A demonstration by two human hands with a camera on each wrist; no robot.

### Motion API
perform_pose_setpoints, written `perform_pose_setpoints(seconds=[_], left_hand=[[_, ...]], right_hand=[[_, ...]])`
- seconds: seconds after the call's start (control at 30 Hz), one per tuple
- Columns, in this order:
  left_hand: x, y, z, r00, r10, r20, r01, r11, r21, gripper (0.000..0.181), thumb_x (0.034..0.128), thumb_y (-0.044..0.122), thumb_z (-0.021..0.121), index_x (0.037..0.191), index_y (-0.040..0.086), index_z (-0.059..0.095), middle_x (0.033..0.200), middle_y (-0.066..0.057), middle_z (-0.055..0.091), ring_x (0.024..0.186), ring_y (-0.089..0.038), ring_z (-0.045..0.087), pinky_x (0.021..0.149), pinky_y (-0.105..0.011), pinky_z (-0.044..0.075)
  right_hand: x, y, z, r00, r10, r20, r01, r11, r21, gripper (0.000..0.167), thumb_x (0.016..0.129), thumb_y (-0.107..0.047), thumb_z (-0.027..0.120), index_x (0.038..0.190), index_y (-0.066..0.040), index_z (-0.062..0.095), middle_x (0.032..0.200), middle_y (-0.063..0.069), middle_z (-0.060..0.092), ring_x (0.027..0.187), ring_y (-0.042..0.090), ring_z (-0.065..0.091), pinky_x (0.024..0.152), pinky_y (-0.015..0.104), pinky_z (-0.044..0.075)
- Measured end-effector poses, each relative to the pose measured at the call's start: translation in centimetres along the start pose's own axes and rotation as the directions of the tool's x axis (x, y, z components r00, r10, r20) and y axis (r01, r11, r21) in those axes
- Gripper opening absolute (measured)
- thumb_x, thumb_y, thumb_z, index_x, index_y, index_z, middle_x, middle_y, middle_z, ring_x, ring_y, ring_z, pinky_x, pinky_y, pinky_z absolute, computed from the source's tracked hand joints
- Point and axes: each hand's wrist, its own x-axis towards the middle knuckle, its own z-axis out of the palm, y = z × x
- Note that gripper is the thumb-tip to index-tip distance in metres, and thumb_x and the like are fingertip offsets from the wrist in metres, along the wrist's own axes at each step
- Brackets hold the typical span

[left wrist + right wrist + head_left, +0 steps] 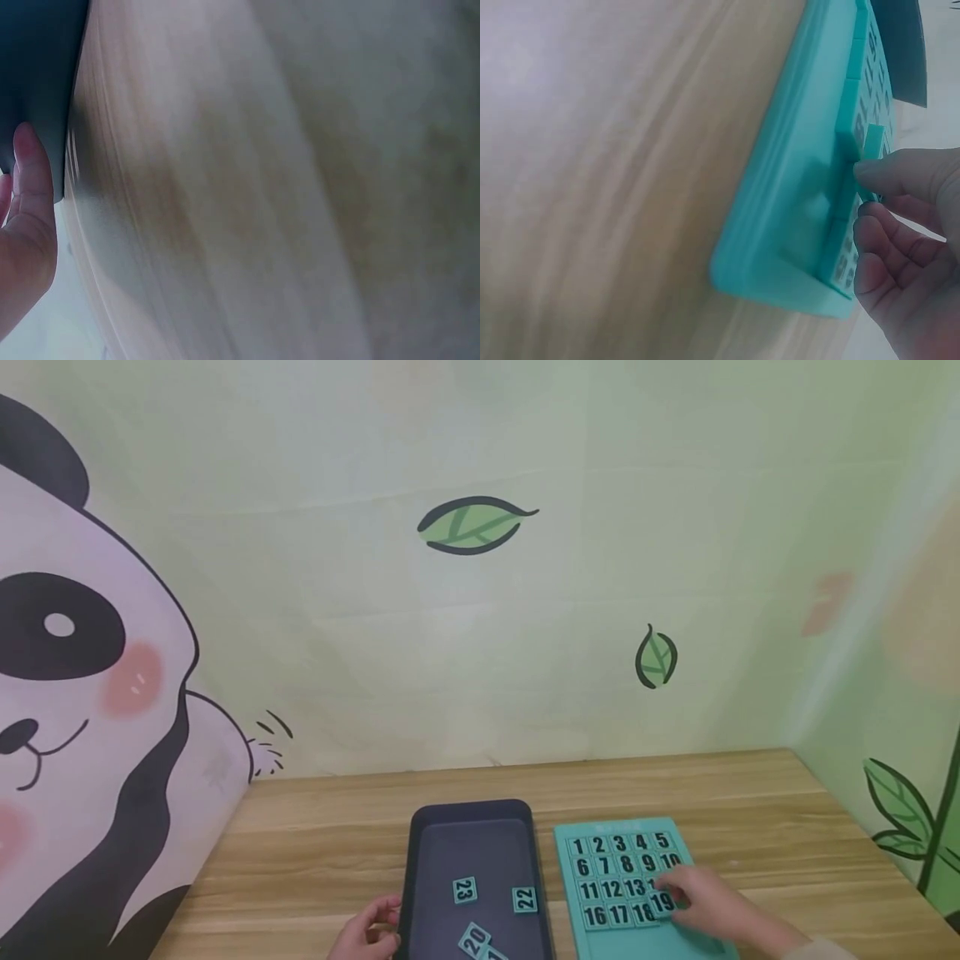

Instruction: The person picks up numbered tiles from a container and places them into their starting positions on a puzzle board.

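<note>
A teal number board point(622, 943) holds rows of numbered tiles, with 1 to 5 along the far row. Over its fourth row, my right hand point(708, 902) pinches the number tile 19 point(662, 904) between thumb and fingers. In the right wrist view that tile point(873, 142) tilts up beside its neighbours. The fingers cover part of the third row's right end. My left hand point(367, 931) rests at the left edge of a dark tray point(536, 860), its fingers touching the side. The left wrist view shows a fairly straight finger point(31, 161) against the tray wall.
In the tray lie tile 23 point(465, 890), tile 22 point(524, 900) and tile 20 point(475, 940), which meets another tile cut off by the frame's edge. Tray and board stand side by side on a wooden table point(322, 835). A printed wall point(337, 652) rises behind.
</note>
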Motion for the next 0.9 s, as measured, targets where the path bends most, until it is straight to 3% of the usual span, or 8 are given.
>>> perform_pose_setpoints(seconds=[0.1, 0.23, 0.53, 0.8, 0.9], left_hand=[[0.0, 0.0, 0.0, 1.000, -0.022, -0.002, 0.022, 1.000, -0.004, 0.056, 0.0717, 0.004, 0.051, 0.124, -0.011, 0.037, 0.101, -0.013, 0.052, 0.076, -0.015, 0.054, 0.064, -0.029, 0.044], [-0.1, 0.0, -0.2, 0.999, -0.036, 0.003, 0.036, 0.999, -0.006, 0.056, 0.0719, 0.005, 0.051, 0.124, -0.011, 0.036, 0.101, -0.012, 0.052, 0.077, -0.015, 0.054, 0.066, -0.029, 0.044], [-0.1, 0.1, -0.3, 0.999, -0.035, 0.015, 0.034, 0.999, 0.001, 0.057, 0.0720, 0.006, 0.051, 0.124, -0.012, 0.036, 0.101, -0.012, 0.053, 0.079, -0.015, 0.055, 0.066, -0.029, 0.045], [0.0, 0.0, -0.2, 1.000, -0.029, 0.008, 0.029, 1.000, 0.006, 0.056, 0.0720, 0.005, 0.051, 0.123, -0.012, 0.036, 0.101, -0.011, 0.052, 0.077, -0.015, 0.054, 0.066, -0.028, 0.044], [0.0, 0.1, -0.1, 1.000, -0.016, 0.003, 0.016, 1.000, 0.008, 0.056, 0.0718, 0.005, 0.051, 0.123, -0.012, 0.037, 0.100, -0.011, 0.052, 0.076, -0.014, 0.054, 0.065, -0.028, 0.044]], right_hand=[[-0.3, 0.1, 0.1, 0.999, 0.032, 0.007, -0.032, 0.999, 0.011, 0.030, 0.065, -0.007, 0.063, 0.094, -0.001, 0.063, 0.069, -0.007, 0.047, 0.062, 0.001, 0.038, 0.053, 0.019, 0.035], [-0.6, 0.0, 0.3, 0.989, 0.143, 0.033, -0.143, 0.990, 0.017, 0.031, 0.066, -0.008, 0.064, 0.097, -0.003, 0.063, 0.071, -0.005, 0.048, 0.063, 0.005, 0.040, 0.055, 0.020, 0.036], [-0.6, 0.2, 1.2, 0.974, 0.223, 0.035, -0.224, 0.975, 0.002, 0.038, 0.067, -0.007, 0.065, 0.104, -0.001, 0.059, 0.074, -0.005, 0.050, 0.065, 0.007, 0.042, 0.057, 0.022, 0.038], [-0.6, -0.1, 1.0, 0.983, 0.184, 0.008, -0.184, 0.983, 0.013, 0.049, 0.065, -0.017, 0.070, 0.109, -0.001, 0.056, 0.074, -0.004, 0.048, 0.063, 0.004, 0.039, 0.054, 0.021, 0.035], [-0.2, -0.7, 0.7, 0.992, 0.124, -0.030, -0.124, 0.992, 0.004, 0.048, 0.066, -0.020, 0.071, 0.108, -0.001, 0.057, 0.078, -0.004, 0.049, 0.067, 0.004, 0.040, 0.056, 0.021, 0.036]])
